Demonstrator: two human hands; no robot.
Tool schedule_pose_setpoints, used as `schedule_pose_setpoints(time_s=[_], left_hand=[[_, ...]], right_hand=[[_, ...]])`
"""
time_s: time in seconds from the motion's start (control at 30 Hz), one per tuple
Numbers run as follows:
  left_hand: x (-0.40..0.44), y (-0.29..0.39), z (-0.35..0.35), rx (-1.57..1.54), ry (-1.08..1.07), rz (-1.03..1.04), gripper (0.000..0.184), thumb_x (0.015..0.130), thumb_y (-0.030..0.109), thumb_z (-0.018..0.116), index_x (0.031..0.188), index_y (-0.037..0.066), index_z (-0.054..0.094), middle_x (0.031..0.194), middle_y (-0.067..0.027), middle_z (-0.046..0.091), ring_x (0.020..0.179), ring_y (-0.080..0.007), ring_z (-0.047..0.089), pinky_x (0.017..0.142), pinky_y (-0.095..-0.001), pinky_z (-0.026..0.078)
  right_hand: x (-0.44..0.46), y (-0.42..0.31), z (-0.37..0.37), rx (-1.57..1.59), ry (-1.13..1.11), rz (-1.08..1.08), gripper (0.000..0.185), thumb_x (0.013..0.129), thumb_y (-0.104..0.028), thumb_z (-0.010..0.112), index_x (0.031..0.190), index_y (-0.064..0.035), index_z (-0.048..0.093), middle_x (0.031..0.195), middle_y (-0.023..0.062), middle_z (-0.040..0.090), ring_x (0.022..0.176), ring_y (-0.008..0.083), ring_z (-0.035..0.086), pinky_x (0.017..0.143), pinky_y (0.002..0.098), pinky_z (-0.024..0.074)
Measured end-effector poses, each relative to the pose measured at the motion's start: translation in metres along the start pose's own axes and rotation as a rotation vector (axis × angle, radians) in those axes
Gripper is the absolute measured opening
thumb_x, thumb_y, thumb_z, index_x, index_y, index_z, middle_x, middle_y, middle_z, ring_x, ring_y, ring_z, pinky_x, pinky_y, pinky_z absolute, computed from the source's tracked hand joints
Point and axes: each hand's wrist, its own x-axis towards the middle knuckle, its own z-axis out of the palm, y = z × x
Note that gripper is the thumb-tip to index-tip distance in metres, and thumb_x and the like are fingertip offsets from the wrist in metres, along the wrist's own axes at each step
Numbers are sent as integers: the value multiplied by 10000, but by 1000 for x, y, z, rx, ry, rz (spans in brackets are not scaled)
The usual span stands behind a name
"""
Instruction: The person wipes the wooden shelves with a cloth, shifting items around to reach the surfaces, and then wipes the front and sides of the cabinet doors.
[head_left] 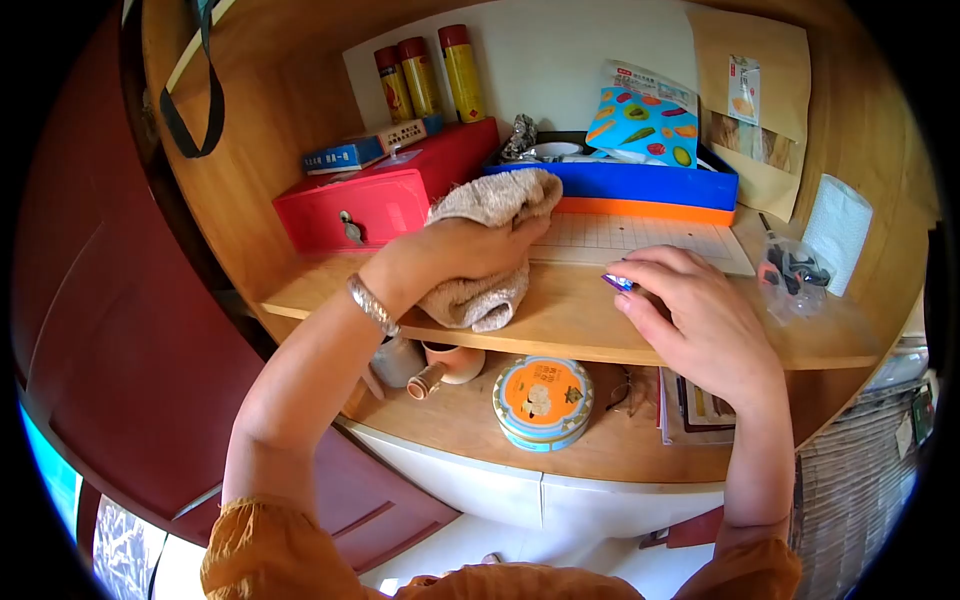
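Observation:
My left hand (465,250) grips a folded beige cloth (490,200) on the wooden shelf (570,310), beside the front of a red metal box (400,195). A bracelet circles that wrist. Over the shelf's right part, my right hand (690,310) pinches a small shiny purple-blue item (620,283) between thumb and fingers. Behind the hands lies a pale gridded board (640,238), partly under a blue and orange tray (640,190).
Three red-capped cans (462,75) stand at the back left. A patterned snack bag (645,120) rests in the tray. At right are a paper bag (785,80), a white roll (838,230) and a plastic bag (795,275). Below sits a round tin (543,400).

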Motion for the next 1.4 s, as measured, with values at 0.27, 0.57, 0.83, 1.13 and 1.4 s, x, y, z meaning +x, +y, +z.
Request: schedule_pose_setpoints(time_s=[0.27,0.57,0.83,1.13,1.4], left_hand=[[3,-9,-4,59,-180,-194,437,996,288,465,1383,87,450,1285,-75,564,1195,-168,513,1028,-259,375],[-29,37,-24,96,-196,-170,493,1003,384,411,1434,146,400,1375,-110,475,1261,-214,445,1062,-287,322],[-99,72,-51,143,-196,-121,436,964,231,493,1360,55,450,1220,-120,594,1183,-258,508,1109,-397,247],[-104,55,-43,-187,-221,-117,351,910,120,599,1233,-2,538,1137,-118,604,1076,-218,555,956,-344,427],[-42,86,-13,-361,-413,23,328,876,164,682,1165,29,606,1024,-103,648,887,-232,623,819,-340,496]], right_hand=[[0,3,3,-8,16,-36,284,924,-264,545,1055,-43,666,1079,120,631,1005,313,585,895,406,447],[0,3,3,-24,42,7,256,921,-247,533,1040,-70,674,1062,95,641,953,308,607,873,400,462],[-1,1,2,-101,107,-23,230,902,-212,541,961,-36,676,1016,126,645,945,316,611,854,419,480],[-1,8,1,71,47,-59,105,867,-120,599,927,-40,631,997,106,615,930,304,605,804,407,491],[-47,17,-48,67,450,-137,211,805,58,570,956,-50,671,1172,107,559,949,205,606,779,296,510]])
